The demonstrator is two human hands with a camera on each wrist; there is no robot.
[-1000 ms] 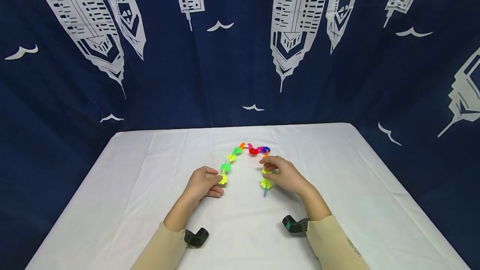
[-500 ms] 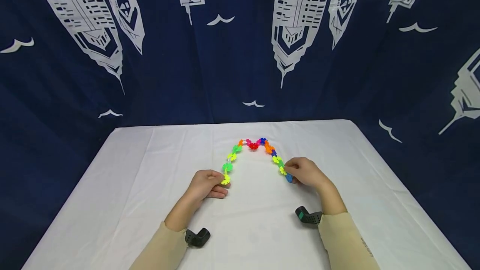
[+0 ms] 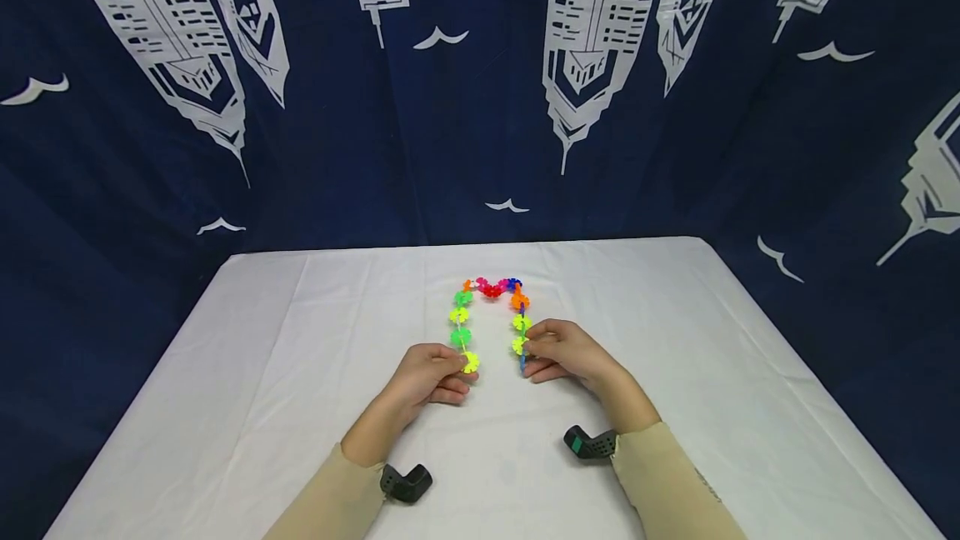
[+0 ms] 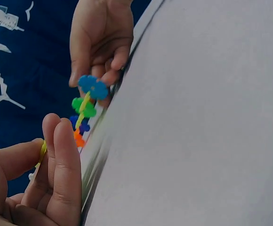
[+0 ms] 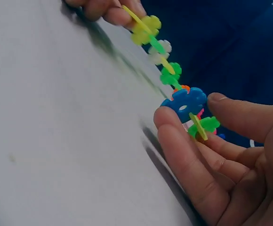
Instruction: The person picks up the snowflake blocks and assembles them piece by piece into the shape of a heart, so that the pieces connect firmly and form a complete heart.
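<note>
A chain of flower-shaped plastic snowflake discs (image 3: 461, 337) arches away from me in the head view, both its ends towards me. My left hand (image 3: 429, 375) pinches the yellow disc (image 3: 471, 362) at the left end between thumb and index finger, the other fingers extended. At the right end, my right hand (image 3: 576, 354) holds the chain by its last discs. In the right wrist view its thumb and fingertips are at the edges of the blue disc (image 5: 188, 100), with a yellow-green disc (image 5: 200, 127) beside it. Red, pink and orange discs form the far bend.
A white cloth covers the table (image 3: 262, 390). Behind it hangs a dark blue curtain (image 3: 465, 132) with white building and bird prints. Black wrist cameras (image 3: 407, 483) sit at both sleeve cuffs.
My right hand first swung the chain's right end outward, then brought it back left. My left hand moved slightly right with its end. The two ends are now closer together.
</note>
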